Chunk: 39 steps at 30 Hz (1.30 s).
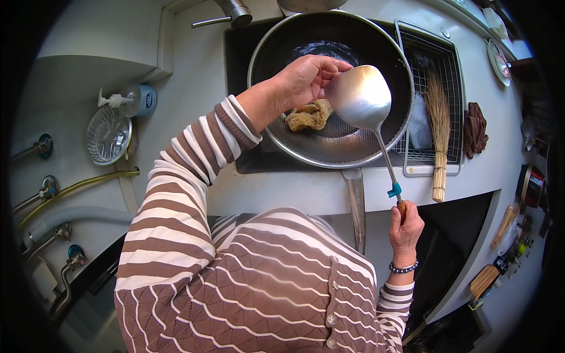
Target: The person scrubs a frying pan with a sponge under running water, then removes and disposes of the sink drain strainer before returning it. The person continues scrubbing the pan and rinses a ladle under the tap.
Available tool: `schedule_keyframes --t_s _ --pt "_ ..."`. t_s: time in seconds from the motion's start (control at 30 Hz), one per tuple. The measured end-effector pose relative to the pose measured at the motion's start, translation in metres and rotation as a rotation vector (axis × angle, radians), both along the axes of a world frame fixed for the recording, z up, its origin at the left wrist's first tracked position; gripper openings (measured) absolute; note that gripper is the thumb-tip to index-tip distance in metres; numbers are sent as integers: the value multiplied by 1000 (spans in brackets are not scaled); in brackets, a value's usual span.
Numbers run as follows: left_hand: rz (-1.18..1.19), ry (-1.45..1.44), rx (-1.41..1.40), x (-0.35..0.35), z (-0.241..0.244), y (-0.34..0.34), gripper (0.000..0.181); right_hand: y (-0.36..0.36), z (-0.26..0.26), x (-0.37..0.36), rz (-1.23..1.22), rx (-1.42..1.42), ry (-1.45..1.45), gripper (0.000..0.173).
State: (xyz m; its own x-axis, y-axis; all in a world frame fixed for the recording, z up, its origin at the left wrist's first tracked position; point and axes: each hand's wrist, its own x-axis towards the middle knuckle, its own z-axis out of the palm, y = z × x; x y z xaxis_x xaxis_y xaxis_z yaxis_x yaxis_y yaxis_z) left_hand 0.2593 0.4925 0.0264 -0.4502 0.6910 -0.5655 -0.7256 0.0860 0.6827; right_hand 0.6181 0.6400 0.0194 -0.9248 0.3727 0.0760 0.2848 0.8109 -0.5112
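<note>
My right hand [406, 226] is closed around the wooden handle of a metal wok spatula [364, 99], whose blade is over a large wok [366, 145]. At the blade's left edge is my left hand [307, 80], thumb and fingers drawn together; its fingertips are partly behind the blade, so its hold on the edge is not fully visible. A brownish, crumpled loofah-like scrubber [310, 116] lies in the wok below my left hand. Water shines in the far part of the wok, which rests over the sink with its handle [355, 212] pointing towards me.
Right of the wok, a wire basket [454, 110] holds a grey cloth [419, 121] and a straw brush [437, 128]. Brown gloves [475, 130] lie beside it. The faucet [238, 13] stands beyond the sink. A pump bottle [142, 100] and a foil tray [108, 136] are at the left.
</note>
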Motion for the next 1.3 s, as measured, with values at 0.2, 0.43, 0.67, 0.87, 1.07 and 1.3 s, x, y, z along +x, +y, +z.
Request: schedule_keyframes --t_s 0.2,0.43,0.67,0.87,1.07,1.3 --pt "-33 -70 17 5 7 -4 40 0 -9 2 -39 -21 -7 19" --pt "-11 -165 119 5 -5 -5 50 2 -12 5 -32 4 3 18" --pt "24 -168 171 7 -8 -4 49 2 -16 5 -33 45 31 18" --pt "25 -141 139 7 -6 -2 48 2 -16 5 -42 37 34 18" --pt "63 -132 123 9 1 0 49 2 -15 3 -38 43 38 17" --pt "18 -114 212 3 -17 -5 45 4 -15 0 -30 15 51 18"
